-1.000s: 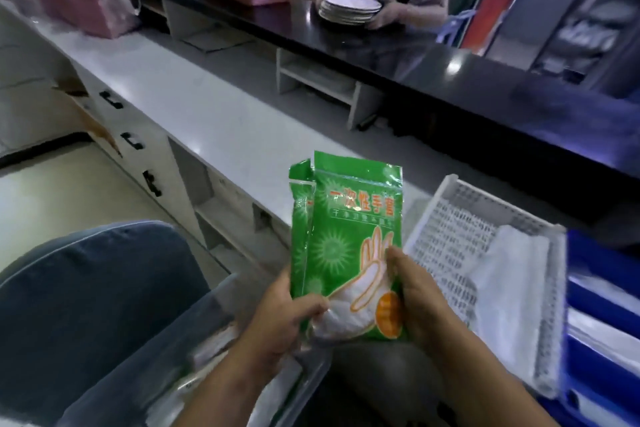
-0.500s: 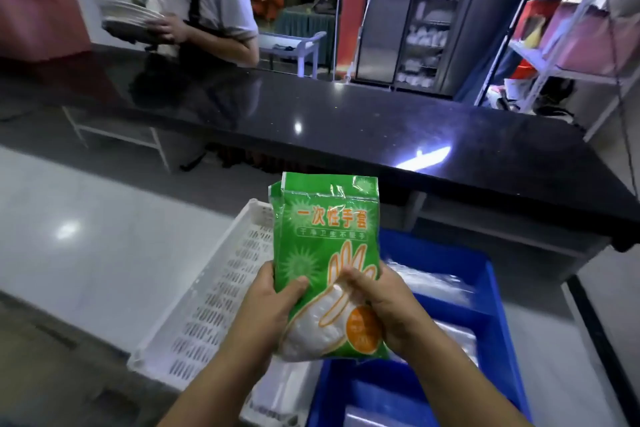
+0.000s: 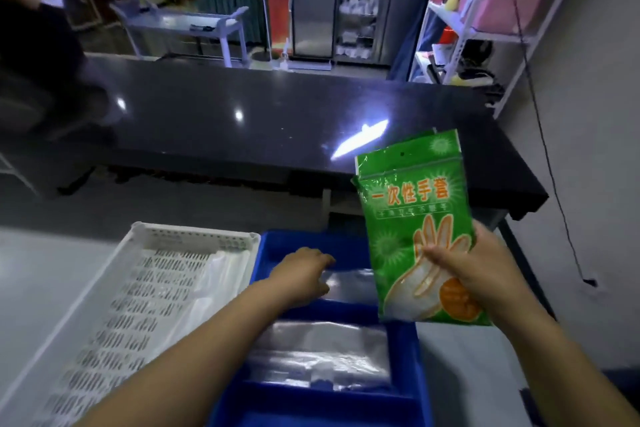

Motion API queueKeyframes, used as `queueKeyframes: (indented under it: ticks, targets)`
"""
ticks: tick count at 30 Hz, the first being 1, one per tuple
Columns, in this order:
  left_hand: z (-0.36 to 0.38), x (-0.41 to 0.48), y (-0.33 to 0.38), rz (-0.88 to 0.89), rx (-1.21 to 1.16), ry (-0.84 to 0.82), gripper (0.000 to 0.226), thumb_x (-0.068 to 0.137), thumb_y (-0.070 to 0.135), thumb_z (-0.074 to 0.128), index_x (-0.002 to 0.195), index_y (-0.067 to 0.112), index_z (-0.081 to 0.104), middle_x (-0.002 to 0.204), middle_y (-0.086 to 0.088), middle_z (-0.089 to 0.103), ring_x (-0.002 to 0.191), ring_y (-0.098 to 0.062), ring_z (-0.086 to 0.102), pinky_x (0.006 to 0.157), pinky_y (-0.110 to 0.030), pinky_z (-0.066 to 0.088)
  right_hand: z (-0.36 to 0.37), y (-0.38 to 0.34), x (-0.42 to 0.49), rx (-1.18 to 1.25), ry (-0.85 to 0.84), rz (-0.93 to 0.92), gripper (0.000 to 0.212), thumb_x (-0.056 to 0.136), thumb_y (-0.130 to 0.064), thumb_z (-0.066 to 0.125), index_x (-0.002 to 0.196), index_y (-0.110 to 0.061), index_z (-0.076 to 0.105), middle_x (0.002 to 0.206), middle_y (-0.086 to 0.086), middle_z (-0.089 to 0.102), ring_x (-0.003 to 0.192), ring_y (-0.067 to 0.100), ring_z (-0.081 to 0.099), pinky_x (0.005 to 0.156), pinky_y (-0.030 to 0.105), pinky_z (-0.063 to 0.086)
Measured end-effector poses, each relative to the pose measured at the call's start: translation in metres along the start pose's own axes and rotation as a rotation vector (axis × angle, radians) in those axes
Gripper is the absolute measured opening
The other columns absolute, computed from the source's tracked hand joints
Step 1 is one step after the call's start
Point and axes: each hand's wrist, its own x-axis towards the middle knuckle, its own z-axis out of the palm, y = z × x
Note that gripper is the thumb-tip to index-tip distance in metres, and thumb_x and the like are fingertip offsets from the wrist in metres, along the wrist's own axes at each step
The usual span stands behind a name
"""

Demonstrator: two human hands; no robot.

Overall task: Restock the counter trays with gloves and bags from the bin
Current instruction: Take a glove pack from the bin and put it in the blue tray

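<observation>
Restock partly under way, by the look of the trays. Right hand (image 3: 485,274) clamped on the lower half of the green glove packets (image 3: 415,225), thumb across the front, packets held upright in the air above the right rim of the blue tray (image 3: 346,406); a second packet edge shows behind the first, so likely two, though the overlap makes the count unsure. Left hand (image 3: 304,274) reaches into the far compartment of the blue tray, fingers spread flat on clear plastic bags (image 3: 346,282) lying there; it holds nothing that I can see. Near compartment of the blue tray carries a stack of clear bags (image 3: 322,354). White slotted tray (image 3: 145,288), touching the blue tray's left wall, has a pale plastic sheet or bag lot (image 3: 221,274) along its right side, the rest of its floor bare. Judgement: bags are placed, gloves not yet down; the packets still need a spot, and the bare white tray may still want stock. Source bin not in view. Room: blue tray's divider and rims are low, easy clearance beneath the packets. Pale counter (image 3: 471,364) open to the right of the blue tray. Dark raised counter (image 3: 242,107) runs just behind both trays, its overhang limiting any reach forward. Left forearm crosses the corner of the white tray, so a drop into the far compartment must wait for that hand to clear.
</observation>
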Motion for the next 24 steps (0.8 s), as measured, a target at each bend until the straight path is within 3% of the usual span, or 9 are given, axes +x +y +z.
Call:
queueKeyframes:
  ticks: [3,7,11,16,18,21,24]
  targets:
    - [0.006,0.022,0.002,-0.02,0.081,-0.174,0.065,0.08,0.045,0.06,0.137,0.02,0.038,0.133,-0.007,0.048,0.12,-0.03,0.044,0.093,-0.04,0.039,-0.02,0.009,-0.006,-0.069,0.063,0.011,0.034,0.065,-0.007,0.081,0.088,-0.023,0.061,0.081,-0.005,0.07,0.064,0.004,0.068,0.059,0.026,0.051]
    - [0.013,0.033,-0.001,-0.065,0.041,-0.294,0.064,0.078,0.06,0.056,0.123,0.015,0.045,0.13,-0.01,0.044,0.116,-0.031,0.043,0.086,-0.039,0.039,-0.033,0.018,-0.015,-0.115,0.114,0.029,0.033,0.067,-0.011,0.081,0.089,-0.025,0.061,0.078,-0.01,0.07,0.062,0.0,0.067,0.055,0.022,0.047]
    - [0.011,0.032,-0.009,-0.077,-0.087,-0.397,0.082,0.077,0.068,0.052,0.136,0.013,0.035,0.143,-0.009,0.037,0.124,-0.03,0.044,0.094,-0.037,0.039,-0.03,0.021,-0.021,-0.15,0.158,0.02,0.031,0.067,-0.012,0.08,0.083,-0.028,0.06,0.077,-0.01,0.069,0.062,0.0,0.066,0.056,0.023,0.046]
    - [0.006,0.024,-0.021,-0.038,-0.15,-0.485,0.083,0.073,0.067,0.057,0.136,0.016,0.04,0.145,-0.004,0.042,0.127,-0.024,0.044,0.1,-0.034,0.036,-0.018,0.017,-0.03,-0.164,0.147,0.032,0.03,0.069,-0.016,0.079,0.085,-0.03,0.059,0.078,-0.009,0.07,0.064,0.002,0.068,0.053,0.02,0.047]
    - [0.005,0.021,-0.023,-0.022,-0.164,-0.47,0.07,0.073,0.062,0.062,0.125,0.017,0.053,0.131,-0.003,0.055,0.113,-0.021,0.054,0.09,-0.029,0.041,-0.015,0.014,-0.032,-0.169,0.148,0.022,0.031,0.069,-0.015,0.079,0.086,-0.03,0.059,0.08,-0.009,0.07,0.067,0.003,0.068,0.055,0.021,0.048]
    - [0.001,0.015,-0.026,0.02,-0.266,-0.438,0.029,0.072,0.049,0.07,0.089,0.026,0.064,0.088,0.008,0.064,0.083,-0.014,0.058,0.068,-0.025,0.042,-0.01,0.008,-0.034,-0.167,0.149,0.004,0.032,0.068,-0.014,0.08,0.085,-0.031,0.059,0.081,-0.01,0.07,0.066,-0.003,0.067,0.056,0.021,0.048]
    - [-0.011,0.006,-0.024,0.015,-0.348,-0.358,0.014,0.072,0.034,0.073,0.078,0.024,0.065,0.077,0.007,0.063,0.079,-0.016,0.06,0.067,-0.028,0.044,-0.005,0.002,-0.033,-0.197,0.143,-0.044,0.034,0.067,-0.014,0.081,0.086,-0.032,0.059,0.081,-0.012,0.07,0.068,-0.005,0.066,0.057,0.021,0.049]
